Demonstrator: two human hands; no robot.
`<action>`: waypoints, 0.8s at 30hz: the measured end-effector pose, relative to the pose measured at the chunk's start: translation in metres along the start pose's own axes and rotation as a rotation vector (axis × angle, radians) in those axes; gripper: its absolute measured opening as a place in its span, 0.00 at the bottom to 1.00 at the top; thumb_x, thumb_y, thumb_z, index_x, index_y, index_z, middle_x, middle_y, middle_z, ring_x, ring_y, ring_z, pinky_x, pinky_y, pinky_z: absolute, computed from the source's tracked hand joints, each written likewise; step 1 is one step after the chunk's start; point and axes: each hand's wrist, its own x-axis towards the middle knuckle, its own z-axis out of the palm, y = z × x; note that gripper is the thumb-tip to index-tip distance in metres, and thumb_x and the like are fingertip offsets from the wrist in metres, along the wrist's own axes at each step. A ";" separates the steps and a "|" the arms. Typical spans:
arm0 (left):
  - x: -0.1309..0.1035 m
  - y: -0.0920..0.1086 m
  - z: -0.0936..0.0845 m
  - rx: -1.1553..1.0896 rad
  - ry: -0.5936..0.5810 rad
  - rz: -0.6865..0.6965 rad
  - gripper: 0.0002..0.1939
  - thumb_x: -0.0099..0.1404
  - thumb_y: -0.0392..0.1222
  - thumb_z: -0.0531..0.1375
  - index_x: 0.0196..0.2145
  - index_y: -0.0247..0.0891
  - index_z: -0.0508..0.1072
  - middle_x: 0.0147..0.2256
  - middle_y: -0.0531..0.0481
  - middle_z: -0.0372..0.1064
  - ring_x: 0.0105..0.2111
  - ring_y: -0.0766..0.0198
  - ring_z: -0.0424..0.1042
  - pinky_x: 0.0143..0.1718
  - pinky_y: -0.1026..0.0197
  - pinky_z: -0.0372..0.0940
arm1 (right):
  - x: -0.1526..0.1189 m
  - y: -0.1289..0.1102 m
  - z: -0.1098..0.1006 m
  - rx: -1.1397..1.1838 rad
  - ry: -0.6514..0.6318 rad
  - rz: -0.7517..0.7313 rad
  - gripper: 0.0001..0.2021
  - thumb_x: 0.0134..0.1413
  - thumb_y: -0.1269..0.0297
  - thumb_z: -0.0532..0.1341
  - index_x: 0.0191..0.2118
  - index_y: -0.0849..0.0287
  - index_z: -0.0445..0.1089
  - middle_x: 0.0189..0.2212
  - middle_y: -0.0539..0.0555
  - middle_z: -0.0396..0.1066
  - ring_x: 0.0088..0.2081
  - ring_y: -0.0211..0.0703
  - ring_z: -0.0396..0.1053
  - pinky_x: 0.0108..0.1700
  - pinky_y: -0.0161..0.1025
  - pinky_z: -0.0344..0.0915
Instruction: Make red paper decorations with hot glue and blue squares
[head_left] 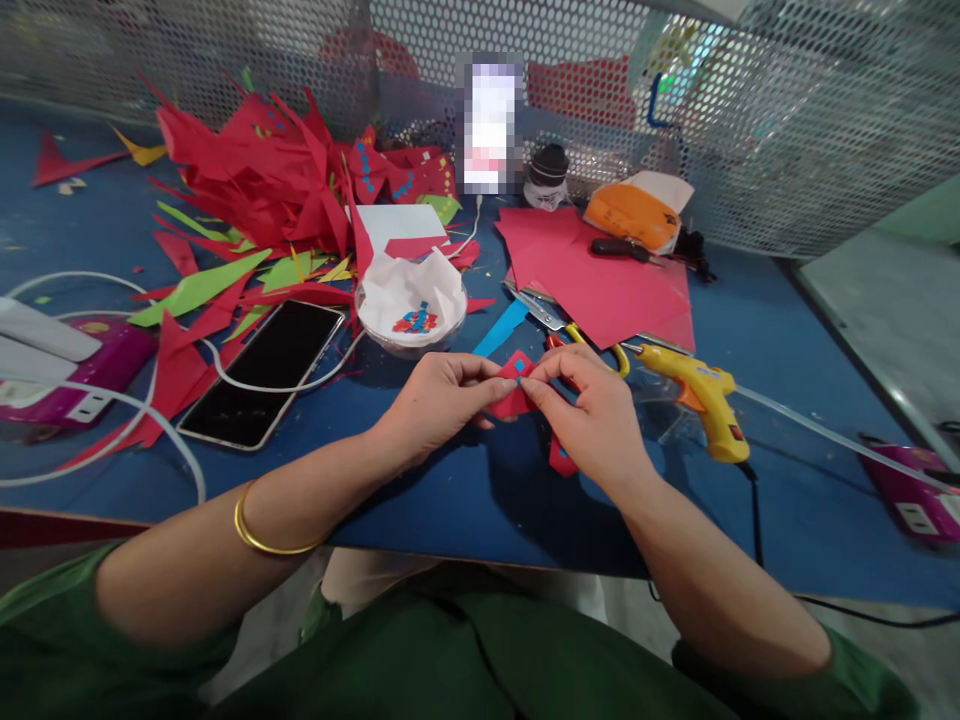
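Observation:
My left hand (pixel 448 400) pinches the left side of a small red paper piece (pixel 514 404) that bears blue squares. From the other side my right hand (pixel 589 408) grips the same piece, thumb and finger pressed near a blue square (pixel 520 366). Below my right hand, part of another red strip with a blue mark (pixel 562 458) shows; whether it joins the held piece, I cannot tell. Just beyond my hands lie scissors with yellow handles (pixel 577 335) and a blue paper strip (pixel 502 328). A bowl lined with white paper (pixel 375 285) holds small blue and red bits (pixel 417 320).
A yellow glue gun (pixel 694 395) with its cord lies at right. Red sheets (pixel 592 270) and an orange packet (pixel 634 215) are behind. At left sit a phone (pixel 262 375), white cables, a purple box (pixel 82 370) and heaped red scraps (pixel 255 170). Perforated metal (pixel 420 40) borders the back.

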 end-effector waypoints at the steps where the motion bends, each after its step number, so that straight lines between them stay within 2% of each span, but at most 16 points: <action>1: 0.000 0.000 0.000 0.009 0.001 0.006 0.11 0.56 0.45 0.67 0.30 0.33 0.79 0.25 0.53 0.71 0.25 0.69 0.69 0.27 0.65 0.70 | 0.000 0.000 0.000 0.001 -0.001 0.003 0.07 0.54 0.67 0.63 0.26 0.55 0.67 0.32 0.52 0.69 0.37 0.44 0.69 0.42 0.44 0.65; 5: 0.000 0.001 0.001 0.027 0.015 0.001 0.09 0.56 0.44 0.67 0.30 0.34 0.79 0.25 0.53 0.72 0.24 0.70 0.69 0.26 0.66 0.70 | 0.000 -0.002 -0.001 0.006 0.015 0.028 0.06 0.54 0.66 0.63 0.27 0.55 0.68 0.32 0.52 0.70 0.37 0.44 0.69 0.43 0.44 0.66; 8: 0.000 0.003 0.001 0.010 0.030 -0.020 0.09 0.55 0.44 0.68 0.29 0.34 0.79 0.24 0.54 0.72 0.22 0.71 0.68 0.26 0.66 0.70 | 0.001 0.001 -0.004 0.090 0.048 0.105 0.03 0.54 0.64 0.63 0.35 0.55 0.68 0.35 0.52 0.73 0.39 0.44 0.71 0.44 0.45 0.67; 10: 0.000 0.003 0.001 -0.003 0.034 -0.027 0.09 0.54 0.44 0.68 0.28 0.35 0.78 0.24 0.54 0.72 0.22 0.71 0.68 0.26 0.66 0.69 | 0.004 0.003 -0.006 0.202 0.020 0.172 0.09 0.54 0.63 0.63 0.41 0.55 0.68 0.38 0.53 0.75 0.41 0.44 0.73 0.45 0.45 0.68; 12: 0.000 0.003 0.001 -0.009 0.032 -0.032 0.09 0.54 0.44 0.69 0.28 0.35 0.78 0.24 0.54 0.72 0.22 0.70 0.68 0.26 0.66 0.69 | 0.006 0.005 -0.009 0.283 -0.060 0.238 0.12 0.53 0.63 0.64 0.44 0.56 0.68 0.38 0.54 0.76 0.41 0.45 0.74 0.45 0.46 0.69; 16: 0.000 0.001 0.000 -0.015 0.016 -0.045 0.08 0.53 0.44 0.68 0.28 0.35 0.78 0.23 0.54 0.72 0.21 0.71 0.68 0.25 0.67 0.69 | 0.007 0.005 -0.012 0.332 -0.165 0.320 0.12 0.52 0.66 0.64 0.44 0.58 0.70 0.32 0.52 0.76 0.35 0.42 0.74 0.40 0.43 0.69; 20: 0.000 0.002 -0.001 -0.047 -0.004 -0.087 0.08 0.53 0.43 0.67 0.28 0.35 0.78 0.22 0.53 0.73 0.21 0.69 0.70 0.25 0.66 0.69 | 0.007 0.002 -0.013 0.338 -0.143 0.335 0.12 0.51 0.67 0.64 0.43 0.58 0.70 0.30 0.50 0.75 0.31 0.39 0.72 0.35 0.40 0.68; 24: -0.001 0.004 -0.001 -0.075 -0.001 -0.101 0.10 0.52 0.44 0.67 0.29 0.35 0.78 0.23 0.53 0.73 0.22 0.68 0.71 0.25 0.65 0.69 | 0.007 0.002 -0.012 0.326 -0.142 0.311 0.12 0.50 0.67 0.64 0.43 0.58 0.70 0.29 0.49 0.75 0.31 0.38 0.72 0.35 0.39 0.67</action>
